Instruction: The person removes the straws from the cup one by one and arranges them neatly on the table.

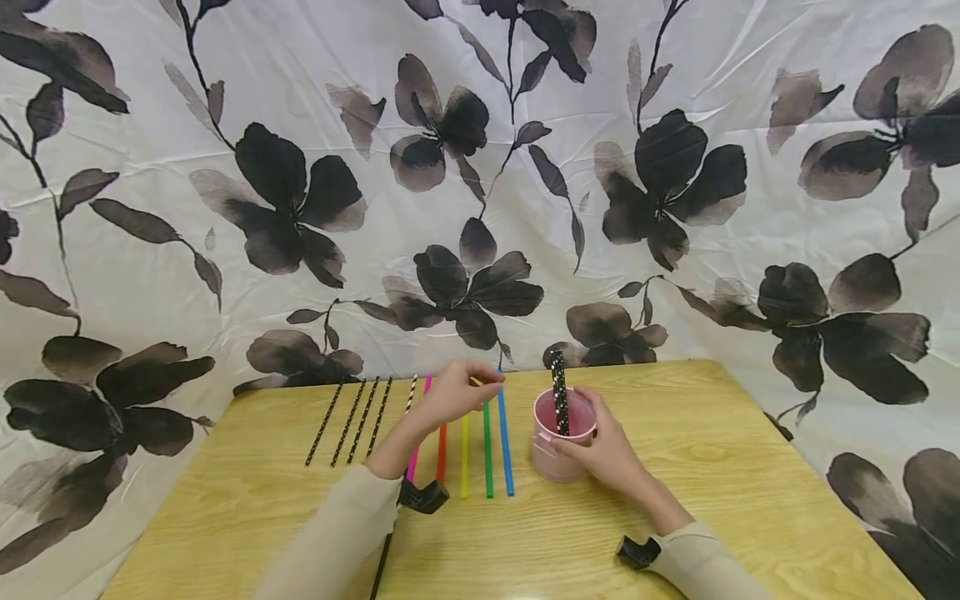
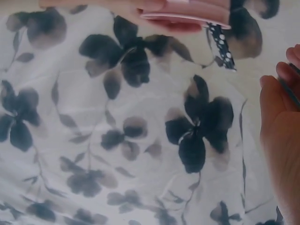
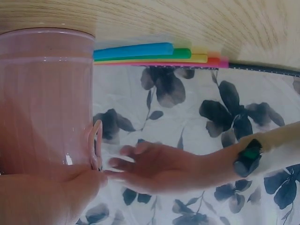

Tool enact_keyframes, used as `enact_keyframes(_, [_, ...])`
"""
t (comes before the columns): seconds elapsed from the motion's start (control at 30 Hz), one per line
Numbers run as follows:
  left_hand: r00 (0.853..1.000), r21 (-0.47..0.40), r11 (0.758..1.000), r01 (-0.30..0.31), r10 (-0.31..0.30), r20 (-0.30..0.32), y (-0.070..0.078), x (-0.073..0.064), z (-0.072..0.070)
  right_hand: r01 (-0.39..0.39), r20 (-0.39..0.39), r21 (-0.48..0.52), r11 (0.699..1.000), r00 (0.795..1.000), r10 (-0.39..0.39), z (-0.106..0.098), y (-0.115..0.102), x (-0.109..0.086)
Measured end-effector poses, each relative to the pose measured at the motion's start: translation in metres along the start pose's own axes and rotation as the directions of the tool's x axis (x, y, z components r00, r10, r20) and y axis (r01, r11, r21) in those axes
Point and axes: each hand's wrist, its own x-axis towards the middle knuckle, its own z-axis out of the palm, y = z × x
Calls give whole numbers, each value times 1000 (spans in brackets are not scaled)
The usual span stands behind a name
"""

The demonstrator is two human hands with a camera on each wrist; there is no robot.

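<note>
My right hand (image 1: pixel 611 450) grips a pink cup (image 1: pixel 557 465) that stands on the table, thumb at the near side and fingers round the far right side. Black straws with white dots (image 1: pixel 559 396) stand upright in it, sticking out above the rim. My left hand (image 1: pixel 453 396) hovers left of the cup, over the row of coloured straws, its fingers loosely bent with nothing seen between them. Below it lie a blue straw (image 1: pixel 506 450), a green straw (image 1: pixel 488 458), a yellow straw (image 1: pixel 465 467), a red straw (image 1: pixel 441 467) and a pink straw (image 1: pixel 414 465), partly hidden by that hand.
Several black dotted straws (image 1: pixel 363 421) lie side by side farther left on the wooden table (image 1: pixel 247 500). Next to the pink straw is a black-and-white striped straw (image 1: pixel 411 394). A white cloth with dark flowers (image 1: pixel 465 208) hangs behind the table.
</note>
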Motion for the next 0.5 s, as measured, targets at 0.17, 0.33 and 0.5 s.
enact_keyframes(0.17, [1000,-81,997,-4,4,-2,-1,19,26,16,-24,-46,999,1000,-17,2,1,-1])
enact_keyframes(0.33, [997,-119,992,-35,27,-69,-2,35,48,24,-12,-25,999,1000,-25,-1,-9,-2])
enact_keyframes(0.5, [987,-115,991,-70,52,-152,-4,46,66,30,-19,19,999,999,-30,-4,-32,-6])
